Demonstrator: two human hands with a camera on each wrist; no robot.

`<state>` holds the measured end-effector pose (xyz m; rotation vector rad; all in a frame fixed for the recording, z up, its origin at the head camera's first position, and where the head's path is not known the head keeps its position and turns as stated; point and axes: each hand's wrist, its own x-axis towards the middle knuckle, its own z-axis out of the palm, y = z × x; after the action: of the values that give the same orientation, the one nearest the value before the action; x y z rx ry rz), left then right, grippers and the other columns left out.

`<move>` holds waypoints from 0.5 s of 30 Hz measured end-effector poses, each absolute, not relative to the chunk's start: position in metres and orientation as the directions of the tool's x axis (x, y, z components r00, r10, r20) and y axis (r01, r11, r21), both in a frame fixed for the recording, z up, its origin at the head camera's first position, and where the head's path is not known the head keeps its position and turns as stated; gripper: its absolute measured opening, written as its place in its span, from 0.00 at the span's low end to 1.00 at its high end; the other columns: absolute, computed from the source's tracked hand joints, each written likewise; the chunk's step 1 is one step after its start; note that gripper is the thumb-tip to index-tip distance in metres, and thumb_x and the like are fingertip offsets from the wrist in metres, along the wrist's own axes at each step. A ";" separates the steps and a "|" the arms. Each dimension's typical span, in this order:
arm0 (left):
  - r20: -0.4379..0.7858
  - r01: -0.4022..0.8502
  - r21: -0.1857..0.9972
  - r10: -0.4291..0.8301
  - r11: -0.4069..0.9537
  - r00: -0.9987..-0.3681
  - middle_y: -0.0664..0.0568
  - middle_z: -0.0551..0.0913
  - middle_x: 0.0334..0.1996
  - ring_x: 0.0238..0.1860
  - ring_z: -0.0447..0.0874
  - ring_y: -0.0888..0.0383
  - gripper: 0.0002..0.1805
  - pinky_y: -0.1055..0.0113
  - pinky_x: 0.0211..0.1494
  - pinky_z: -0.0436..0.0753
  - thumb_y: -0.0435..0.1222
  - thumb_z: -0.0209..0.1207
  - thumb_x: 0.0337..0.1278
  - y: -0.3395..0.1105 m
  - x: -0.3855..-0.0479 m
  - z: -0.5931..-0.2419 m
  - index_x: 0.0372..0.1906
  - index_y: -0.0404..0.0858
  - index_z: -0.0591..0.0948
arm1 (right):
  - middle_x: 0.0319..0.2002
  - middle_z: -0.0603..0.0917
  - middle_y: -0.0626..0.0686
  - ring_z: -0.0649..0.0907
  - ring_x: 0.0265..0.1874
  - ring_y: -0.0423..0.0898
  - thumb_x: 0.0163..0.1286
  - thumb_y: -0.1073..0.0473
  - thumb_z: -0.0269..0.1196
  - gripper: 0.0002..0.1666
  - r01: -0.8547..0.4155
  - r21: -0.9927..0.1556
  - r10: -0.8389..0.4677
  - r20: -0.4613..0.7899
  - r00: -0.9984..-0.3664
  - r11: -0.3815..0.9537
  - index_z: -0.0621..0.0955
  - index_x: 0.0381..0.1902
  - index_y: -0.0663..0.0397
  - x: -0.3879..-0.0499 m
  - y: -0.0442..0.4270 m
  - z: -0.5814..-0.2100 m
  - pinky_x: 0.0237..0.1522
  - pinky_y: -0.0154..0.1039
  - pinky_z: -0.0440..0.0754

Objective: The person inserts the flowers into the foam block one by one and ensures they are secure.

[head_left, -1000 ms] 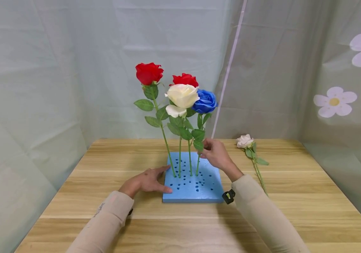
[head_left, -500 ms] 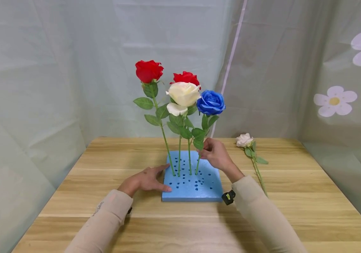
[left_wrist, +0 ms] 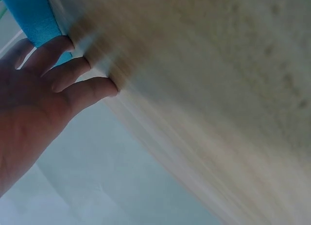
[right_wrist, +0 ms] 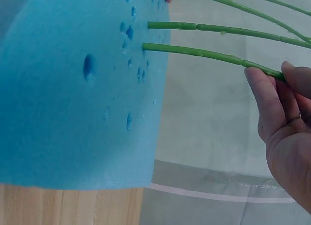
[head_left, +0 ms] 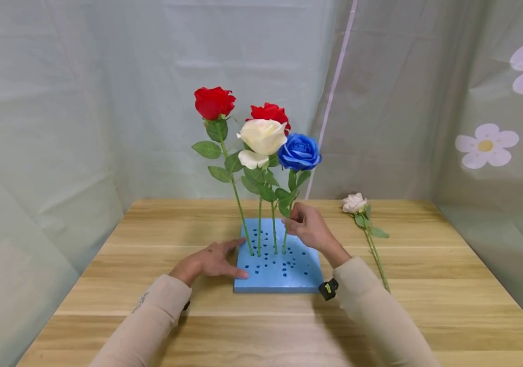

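A blue foam block (head_left: 275,283) dotted with holes lies on the table. In it stand a red rose (head_left: 214,103) leaning left, a second red rose (head_left: 271,112) partly hidden at the back, a white rose (head_left: 262,136) and a blue rose (head_left: 300,152). My right hand (head_left: 310,228) pinches the blue rose's stem (right_wrist: 204,53) between thumb and fingers; its lower end sits in a hole. Spread along the block's left side, my left hand (head_left: 213,260) rests its thumb on the front left part. The left wrist view shows its other fingertips against the table.
One pale pink rose (head_left: 355,204) lies on the wooden table (head_left: 225,331) to the right, its stem pointing toward the front. Pale curtains (head_left: 174,102) hang behind and at the sides, the right one with printed flowers.
The blue rose's head first swung right, clear of the white one, then came slightly back left and down. My right hand shifted a little left with its stem. My left hand stays put.
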<state>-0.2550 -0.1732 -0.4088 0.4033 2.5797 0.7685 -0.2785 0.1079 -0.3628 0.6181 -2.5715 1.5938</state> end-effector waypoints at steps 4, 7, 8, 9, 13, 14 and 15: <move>-0.305 0.146 0.577 0.377 0.804 -0.874 0.41 0.62 0.75 0.75 0.55 0.40 0.59 0.40 0.72 0.59 0.64 0.72 0.42 -0.173 -0.254 -0.410 0.79 0.49 0.59 | 0.22 0.78 0.53 0.85 0.27 0.53 0.71 0.66 0.63 0.11 -0.376 -0.831 -0.313 0.259 -0.914 0.410 0.73 0.29 0.60 -0.277 0.109 -0.364 0.31 0.40 0.85; -0.307 0.146 0.576 0.379 0.804 -0.873 0.40 0.62 0.75 0.75 0.54 0.38 0.59 0.39 0.72 0.59 0.64 0.72 0.42 -0.173 -0.253 -0.411 0.79 0.49 0.58 | 0.24 0.80 0.53 0.85 0.28 0.53 0.69 0.66 0.64 0.10 -0.380 -0.819 -0.313 0.259 -0.914 0.429 0.74 0.30 0.60 -0.276 0.111 -0.364 0.31 0.40 0.85; -0.309 0.146 0.576 0.380 0.804 -0.872 0.40 0.62 0.75 0.75 0.54 0.39 0.59 0.39 0.72 0.59 0.64 0.72 0.42 -0.173 -0.253 -0.411 0.79 0.49 0.58 | 0.25 0.80 0.54 0.85 0.28 0.52 0.69 0.66 0.64 0.09 -0.376 -0.818 -0.306 0.259 -0.916 0.436 0.74 0.31 0.60 -0.276 0.112 -0.364 0.31 0.40 0.85; -0.308 0.146 0.578 0.381 0.803 -0.872 0.40 0.62 0.75 0.75 0.54 0.39 0.59 0.40 0.72 0.60 0.64 0.72 0.42 -0.173 -0.253 -0.411 0.79 0.49 0.58 | 0.26 0.81 0.54 0.85 0.28 0.50 0.68 0.66 0.65 0.09 -0.370 -0.819 -0.296 0.257 -0.920 0.439 0.75 0.32 0.61 -0.277 0.113 -0.364 0.32 0.40 0.85; -0.302 0.146 0.586 0.382 0.797 -0.873 0.41 0.61 0.75 0.75 0.55 0.42 0.59 0.42 0.72 0.60 0.64 0.72 0.42 -0.173 -0.254 -0.411 0.79 0.49 0.59 | 0.31 0.83 0.57 0.85 0.29 0.48 0.68 0.67 0.65 0.07 -0.353 -0.834 -0.268 0.257 -0.928 0.423 0.75 0.35 0.64 -0.281 0.117 -0.365 0.35 0.44 0.87; -0.300 0.145 0.588 0.382 0.796 -0.874 0.41 0.61 0.75 0.75 0.55 0.43 0.59 0.43 0.73 0.60 0.63 0.72 0.42 -0.173 -0.255 -0.411 0.79 0.49 0.59 | 0.32 0.83 0.58 0.86 0.30 0.48 0.68 0.68 0.64 0.07 -0.352 -0.838 -0.268 0.257 -0.928 0.417 0.76 0.36 0.64 -0.282 0.117 -0.365 0.35 0.44 0.87; -0.299 0.147 0.589 0.383 0.795 -0.874 0.41 0.61 0.75 0.75 0.55 0.43 0.59 0.43 0.73 0.60 0.63 0.72 0.42 -0.173 -0.255 -0.411 0.79 0.48 0.59 | 0.33 0.83 0.58 0.86 0.31 0.49 0.68 0.69 0.64 0.06 -0.351 -0.842 -0.270 0.256 -0.928 0.410 0.76 0.37 0.65 -0.283 0.117 -0.365 0.36 0.44 0.87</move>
<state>-0.2550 -0.1730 -0.4111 0.3986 2.5766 0.7984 -0.2829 0.1173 -0.3650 0.5672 -2.5703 1.5652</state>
